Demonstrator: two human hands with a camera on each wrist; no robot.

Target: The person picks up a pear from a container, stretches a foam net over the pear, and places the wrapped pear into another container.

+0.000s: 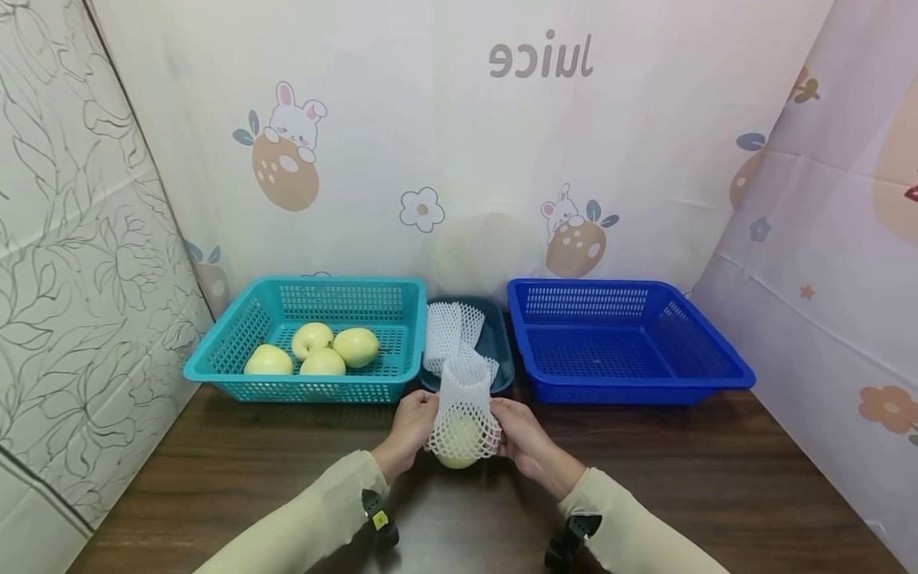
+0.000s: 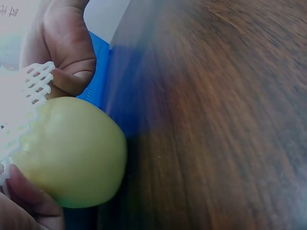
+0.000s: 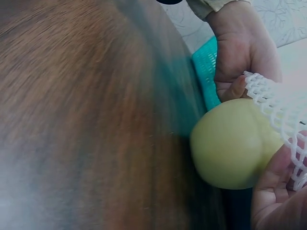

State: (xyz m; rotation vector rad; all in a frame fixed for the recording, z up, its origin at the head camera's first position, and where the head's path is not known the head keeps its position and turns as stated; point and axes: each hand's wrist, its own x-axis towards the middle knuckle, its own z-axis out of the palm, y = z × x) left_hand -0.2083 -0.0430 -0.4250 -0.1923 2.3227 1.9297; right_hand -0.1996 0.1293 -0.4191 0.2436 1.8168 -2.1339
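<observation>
A white foam fruit net [image 1: 466, 391] is stretched over the top of a pale green apple [image 1: 457, 460], whose lower part stays bare. My left hand [image 1: 410, 426] pinches the net's edge on the left side. On the opposite side, my right hand [image 1: 527, 438] grips the other edge. In the left wrist view the apple [image 2: 81, 153] bulges out of the net's mouth between both hands. From the right wrist, the net's open rim [image 3: 273, 103] is seen pulled wide around the fruit. The far fingers of both hands are partly hidden by the net.
A teal basket [image 1: 304, 389] at the left holds several pale green apples [image 1: 356, 347]. Behind the hands, a small dark teal tray [image 1: 502, 351] holds more foam nets [image 1: 443, 335]. At the right stands a blue basket [image 1: 631, 391]. All rest on a dark wooden table [image 1: 287, 446] before a printed curtain.
</observation>
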